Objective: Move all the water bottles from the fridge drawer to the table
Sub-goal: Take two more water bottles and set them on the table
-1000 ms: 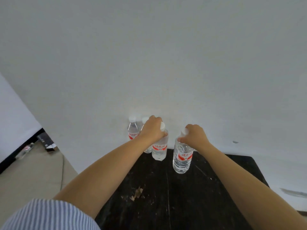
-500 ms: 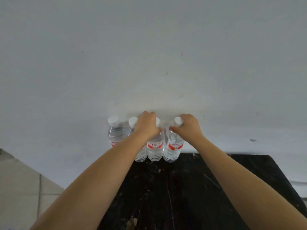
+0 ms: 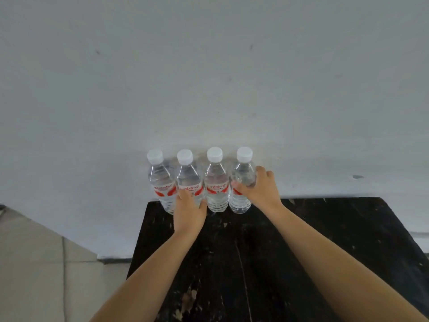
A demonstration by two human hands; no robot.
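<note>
Squaring four water bottles at table [image 3: 325, 228] far edge | left hand [image 3: 189, 212] flat against second bottle [image 3: 188, 176] | right hand [image 3: 261, 190] wraps rightmost bottle [image 3: 241, 201] | advice: release gently, keep upright

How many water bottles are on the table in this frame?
4, upright in a row at the black table's far edge: leftmost bottle, second bottle, third bottle, rightmost bottle. None visibly hidden.

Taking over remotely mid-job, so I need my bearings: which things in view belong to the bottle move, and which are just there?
Part of the job:
- four water bottles, upright in a row at the table's far edge
- black table
- left hand, on the second bottle from the left
- right hand, gripping the rightmost bottle

Just there:
- white wall
- tiled floor
</note>
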